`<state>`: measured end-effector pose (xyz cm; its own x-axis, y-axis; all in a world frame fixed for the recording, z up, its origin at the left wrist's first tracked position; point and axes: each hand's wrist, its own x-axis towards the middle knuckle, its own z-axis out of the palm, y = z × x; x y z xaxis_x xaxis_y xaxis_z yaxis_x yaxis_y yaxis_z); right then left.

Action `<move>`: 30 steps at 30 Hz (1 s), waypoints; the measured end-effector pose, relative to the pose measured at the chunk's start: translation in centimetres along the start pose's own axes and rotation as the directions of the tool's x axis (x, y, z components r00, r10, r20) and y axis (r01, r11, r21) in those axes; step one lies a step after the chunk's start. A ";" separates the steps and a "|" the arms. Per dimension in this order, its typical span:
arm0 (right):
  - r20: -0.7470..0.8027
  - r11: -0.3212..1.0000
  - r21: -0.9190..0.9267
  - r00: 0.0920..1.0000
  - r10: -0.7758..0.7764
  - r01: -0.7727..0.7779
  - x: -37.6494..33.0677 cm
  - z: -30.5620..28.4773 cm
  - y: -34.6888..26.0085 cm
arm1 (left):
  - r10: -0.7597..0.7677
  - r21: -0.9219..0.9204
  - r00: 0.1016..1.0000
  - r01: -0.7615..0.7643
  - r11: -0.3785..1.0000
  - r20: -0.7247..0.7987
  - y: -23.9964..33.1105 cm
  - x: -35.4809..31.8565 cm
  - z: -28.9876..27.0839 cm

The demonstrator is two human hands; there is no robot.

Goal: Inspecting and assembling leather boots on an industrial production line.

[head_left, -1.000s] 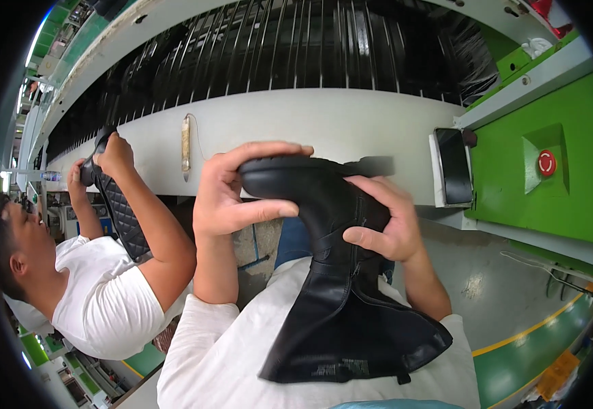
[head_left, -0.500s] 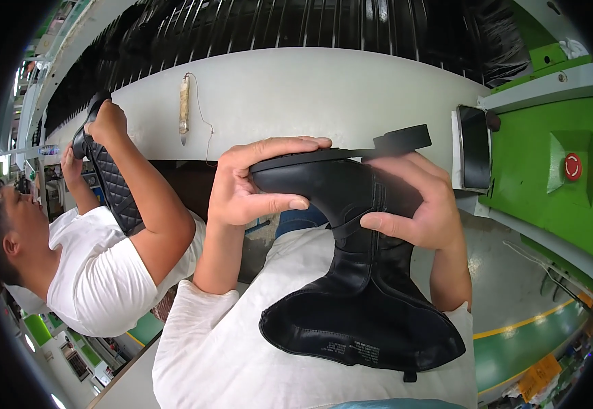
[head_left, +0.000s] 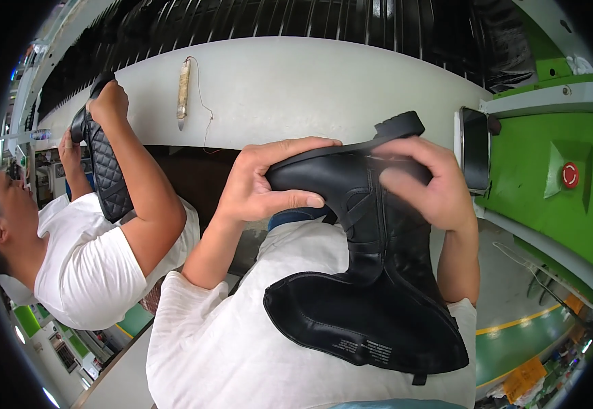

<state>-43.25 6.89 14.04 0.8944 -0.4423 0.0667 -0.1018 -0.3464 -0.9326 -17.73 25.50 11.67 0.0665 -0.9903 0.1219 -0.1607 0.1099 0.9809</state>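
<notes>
A tall black boot (head_left: 371, 252) hangs upside down in front of me, its sole up and its open shaft spread toward my chest. With my left hand (head_left: 262, 180) I grip the toe, fingers over the sole and thumb along the upper. My right hand (head_left: 429, 178) is at the heel end, its fingers bent around the back of the boot just under the block heel (head_left: 400, 125). Motion blurs that hand's thumb. A strap crosses the ankle, and a printed patch shows inside the shaft.
A knife with a wrapped handle (head_left: 184, 95) and thin cord lies on the white bench (head_left: 276, 82). To the left, a co-worker (head_left: 99, 252) holds a quilted black boot (head_left: 109, 180). At right are a dark phone-like device (head_left: 474, 150) and a green machine with a red button (head_left: 569, 175).
The boot has tilted, its heel end rising and its sole turning slightly. My left hand has shifted a little right with the toe. My right thumb has moved up toward the heel.
</notes>
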 end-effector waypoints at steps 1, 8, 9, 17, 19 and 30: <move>-0.048 0.985 0.161 0.997 0.068 -0.060 0.1 -0.2 0.5 | -0.020 -0.077 0.997 0.015 0.997 -0.070 -0.4 -0.3 0.3; -0.171 0.928 0.329 0.978 -0.123 0.174 -0.8 0.6 4.1 | -0.227 -0.329 0.928 0.124 0.936 -0.295 -2.6 -1.8 0.5; -0.179 0.962 0.199 0.972 -0.152 0.187 -0.7 1.6 3.7 | -0.210 -0.287 0.931 0.122 0.950 -0.299 -3.1 -2.1 0.5; 0.087 0.959 -0.002 0.955 -0.283 0.284 4.3 -2.6 5.6 | -0.164 -0.433 0.956 0.045 0.900 -0.243 -3.5 -3.9 1.8; 0.002 0.988 0.105 0.993 -0.116 0.115 2.8 -2.7 8.4 | -0.065 -0.436 0.973 -0.041 0.899 -0.224 -2.7 -4.7 1.9; -0.108 0.903 -0.236 0.933 0.342 -0.359 5.7 -2.3 2.7 | 0.070 0.153 0.947 -0.023 0.988 -0.313 -3.7 -5.1 4.4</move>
<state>-39.43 1.46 12.71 0.7530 -0.6206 -0.2188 -0.5154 -0.3494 -0.7825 -21.82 29.76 6.80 0.3595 -0.9039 0.2318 -0.3108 0.1182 0.9431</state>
